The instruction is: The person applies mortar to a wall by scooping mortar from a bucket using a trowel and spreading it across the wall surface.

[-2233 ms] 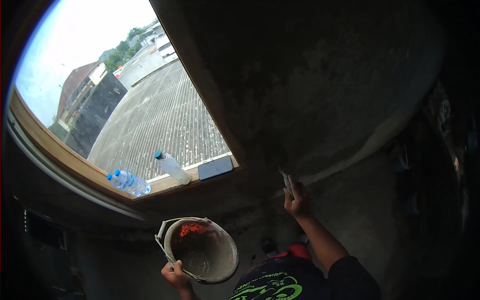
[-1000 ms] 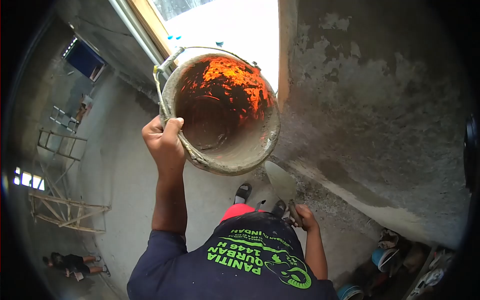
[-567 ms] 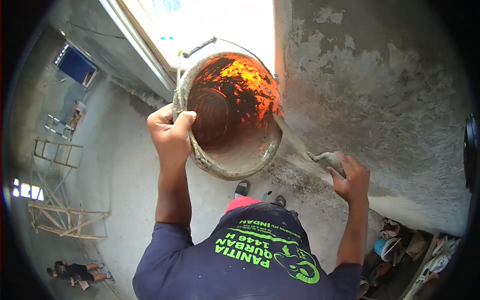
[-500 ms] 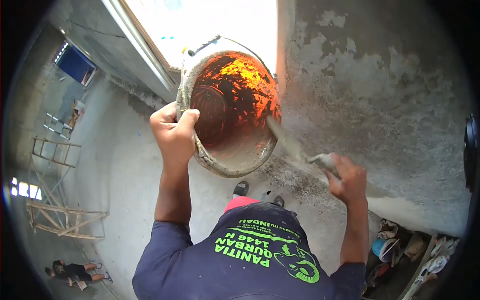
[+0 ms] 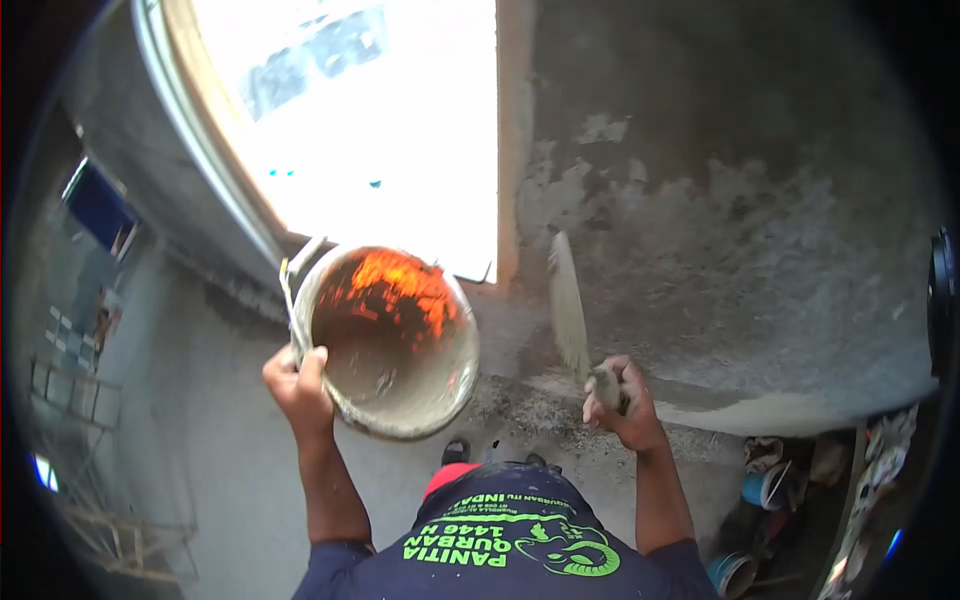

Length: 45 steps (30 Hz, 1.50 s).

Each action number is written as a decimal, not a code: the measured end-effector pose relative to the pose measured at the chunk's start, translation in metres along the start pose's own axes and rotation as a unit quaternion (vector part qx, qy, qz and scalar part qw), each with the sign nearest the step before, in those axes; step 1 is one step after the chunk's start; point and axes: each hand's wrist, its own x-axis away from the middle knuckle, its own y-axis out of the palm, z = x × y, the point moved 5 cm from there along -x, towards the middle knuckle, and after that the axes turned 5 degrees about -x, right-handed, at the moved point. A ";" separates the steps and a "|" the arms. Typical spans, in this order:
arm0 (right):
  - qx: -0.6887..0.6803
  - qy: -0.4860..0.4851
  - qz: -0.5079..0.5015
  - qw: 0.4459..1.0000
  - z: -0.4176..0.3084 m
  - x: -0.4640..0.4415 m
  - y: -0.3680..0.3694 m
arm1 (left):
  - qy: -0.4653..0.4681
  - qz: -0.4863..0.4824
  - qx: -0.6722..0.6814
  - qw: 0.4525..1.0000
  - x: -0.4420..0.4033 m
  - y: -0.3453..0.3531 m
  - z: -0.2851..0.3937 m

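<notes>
Gripping the rim of the mortar-coated bucket (image 5: 415, 395), your left hand (image 5: 300, 392) has its fingers clamped there, thumb over the lip. The bucket hangs in front of you on the left, below the bright window (image 5: 370, 170), its mouth tilted towards you and orange showing on its inner side. Your right hand (image 5: 628, 405) has its fingers closed around the handle of a trowel (image 5: 568, 310); the blade points away from you, apart from the bucket. Whether it touches the plastered wall (image 5: 720, 270), you cannot tell.
</notes>
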 end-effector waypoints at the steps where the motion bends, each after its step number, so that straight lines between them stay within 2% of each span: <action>1: 0.002 -0.010 0.017 1.000 -0.003 -0.011 0.002 | -0.008 -0.001 -0.012 1.000 0.000 -0.002 -0.007; 2: 0.188 -0.117 0.086 0.971 -0.015 -0.022 -0.001 | -0.019 -0.007 -0.027 0.999 0.000 -0.004 -0.013; 3: 0.365 -0.212 0.150 0.894 -0.026 -0.030 0.001 | -0.030 -0.012 -0.045 0.998 0.000 -0.007 -0.019; 5: 0.338 -0.189 0.193 0.902 -0.029 -0.053 -0.002 | -0.038 -0.015 -0.050 0.998 0.000 -0.010 -0.040; 7: 0.497 -0.346 0.227 0.763 -0.049 -0.072 0.002 | -0.035 -0.011 -0.089 0.995 -0.005 -0.009 -0.054; 11: 0.516 -0.379 0.289 0.712 -0.064 -0.095 -0.001 | -0.064 -0.019 -0.055 0.996 -0.006 -0.012 -0.070; 13: 0.552 -0.364 0.332 0.672 -0.070 -0.113 -0.014 | -0.064 -0.016 -0.056 0.996 -0.012 -0.010 -0.074; 14: 0.553 -0.363 0.336 0.670 -0.071 -0.122 -0.020 | -0.073 -0.017 -0.050 0.996 -0.014 -0.008 -0.076; 16: 0.581 -0.312 0.383 0.647 -0.069 -0.132 -0.034 | -0.078 -0.029 -0.045 0.996 -0.016 -0.009 -0.080; 20: 0.538 -0.333 0.396 0.666 -0.035 -0.111 -0.045 | -0.085 -0.038 -0.045 0.995 -0.018 -0.006 -0.088; 22: 0.550 -0.235 0.426 0.679 0.009 -0.085 -0.058 | -0.084 -0.033 -0.067 0.994 -0.017 -0.011 -0.093; 25: 0.563 -0.171 0.415 0.694 0.075 -0.035 -0.070 | -0.069 -0.038 -0.043 0.996 -0.017 -0.015 -0.099; 27: 0.566 -0.148 0.409 0.700 0.094 -0.009 -0.062 | -0.077 -0.050 -0.036 0.995 -0.016 -0.020 -0.106; 29: 0.517 -0.186 0.406 0.731 0.086 0.004 -0.044 | -0.087 -0.052 -0.036 0.994 -0.017 -0.018 -0.099; 32: 0.512 -0.277 0.387 0.715 0.021 -0.030 -0.015 | -0.088 -0.066 -0.027 0.994 -0.023 -0.017 -0.107; 36: 0.575 -0.359 0.369 0.636 -0.077 -0.099 0.025 | -0.064 -0.077 -0.049 0.994 -0.030 -0.018 -0.109; 38: 0.597 -0.325 0.382 0.626 -0.090 -0.124 0.036 | -0.074 -0.091 -0.038 0.992 -0.034 -0.026 -0.113; 39: 0.619 -0.291 0.389 0.617 -0.090 -0.131 0.040 | -0.087 -0.101 -0.027 0.991 -0.035 -0.028 -0.118; 42: 0.626 -0.293 0.402 0.601 -0.046 -0.127 0.025 | -0.078 -0.099 -0.014 0.992 -0.037 -0.035 -0.128; 44: 0.599 -0.295 0.413 0.620 -0.001 -0.112 0.006 | -0.086 -0.091 0.002 0.992 -0.037 -0.035 -0.132; 45: 0.595 -0.260 0.418 0.635 0.030 -0.101 -0.005 | -0.094 -0.083 0.000 0.992 -0.035 -0.035 -0.131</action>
